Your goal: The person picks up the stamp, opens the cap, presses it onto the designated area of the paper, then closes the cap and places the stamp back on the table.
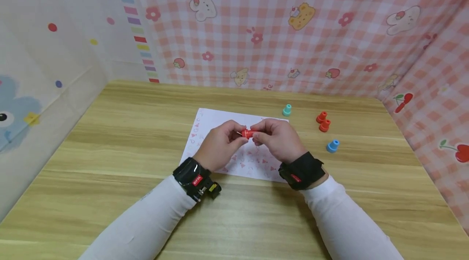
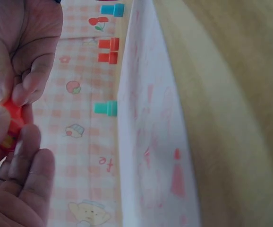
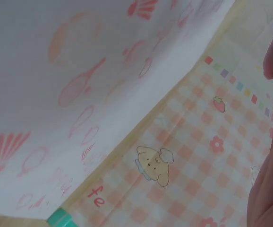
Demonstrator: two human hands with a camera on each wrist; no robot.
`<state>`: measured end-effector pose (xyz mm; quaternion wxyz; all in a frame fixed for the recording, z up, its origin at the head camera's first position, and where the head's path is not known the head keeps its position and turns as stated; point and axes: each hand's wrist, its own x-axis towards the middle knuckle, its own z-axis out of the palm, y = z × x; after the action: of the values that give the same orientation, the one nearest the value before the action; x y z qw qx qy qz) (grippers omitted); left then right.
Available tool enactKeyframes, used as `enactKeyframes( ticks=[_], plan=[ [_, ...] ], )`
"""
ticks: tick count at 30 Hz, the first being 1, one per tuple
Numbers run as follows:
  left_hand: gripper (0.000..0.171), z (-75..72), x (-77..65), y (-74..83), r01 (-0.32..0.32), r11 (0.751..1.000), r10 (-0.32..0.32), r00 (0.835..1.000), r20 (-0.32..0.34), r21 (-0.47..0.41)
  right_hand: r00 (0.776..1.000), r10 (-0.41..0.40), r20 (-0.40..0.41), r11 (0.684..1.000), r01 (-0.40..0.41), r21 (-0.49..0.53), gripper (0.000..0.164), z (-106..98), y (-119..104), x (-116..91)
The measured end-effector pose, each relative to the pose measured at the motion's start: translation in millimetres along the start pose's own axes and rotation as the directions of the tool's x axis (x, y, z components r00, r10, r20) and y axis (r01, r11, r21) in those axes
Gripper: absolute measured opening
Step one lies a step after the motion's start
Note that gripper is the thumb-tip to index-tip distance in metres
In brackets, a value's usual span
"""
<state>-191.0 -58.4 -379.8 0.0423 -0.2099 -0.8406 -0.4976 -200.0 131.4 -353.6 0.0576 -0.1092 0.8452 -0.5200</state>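
- Left hand (image 1: 220,146) and right hand (image 1: 280,140): fingers curled, pinching opposite ends of the red stamp (image 1: 247,134) above the paper (image 1: 214,119).
- Drop risk: a loosened pinch could let the stamp fall.
- Slip risk: uneven force could twist it free.

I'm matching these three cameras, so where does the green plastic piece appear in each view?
Head: green plastic piece, right of centre, just beyond the paper.
Left wrist: piece left of centre, about mid-height.
Right wrist: piece at bottom edge, left of centre, cut off.
Shared landmark: pink "fe" lettering.
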Motion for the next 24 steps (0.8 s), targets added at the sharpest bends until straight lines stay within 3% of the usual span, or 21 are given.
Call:
enactKeyframes(
  ticks=[3, 7, 11, 15, 24],
  plan=[
    [0.023, -2.8, 0.5, 1.8, 0.005, 1.0, -0.006, 0.999, 0.048, 0.02, 1.0, -0.017, 0.02, 0.997, 0.019, -0.074, 0.01, -4, 0, 0],
    [0.038, -8.4, -0.1, 4.4, -0.01, 0.989, -0.004, 0.996, 0.092, 0.146, 1.0, -0.004, 0.016, 0.982, 0.007, -0.187, 0.012, -17, 3, 0],
    [0.051, -14.3, -1.6, 5.4, -0.016, 0.949, -0.026, 0.992, 0.127, 0.315, 0.999, 0.024, -0.027, 0.956, -0.031, -0.291, 0.012, -36, 7, 0],
    [0.054, -18.7, -4.0, 5.1, -0.019, 0.903, -0.053, 0.987, 0.155, 0.429, 0.997, 0.044, -0.065, 0.922, -0.065, -0.382, 0.013, -54, 13, 2],
    [0.057, -25.8, -6.7, -4.8, -0.059, 0.825, -0.065, 0.978, 0.198, 0.562, 0.999, 0.033, -0.042, 0.847, -0.051, -0.528, 0.016, -90, 24, 6]
  ],
)
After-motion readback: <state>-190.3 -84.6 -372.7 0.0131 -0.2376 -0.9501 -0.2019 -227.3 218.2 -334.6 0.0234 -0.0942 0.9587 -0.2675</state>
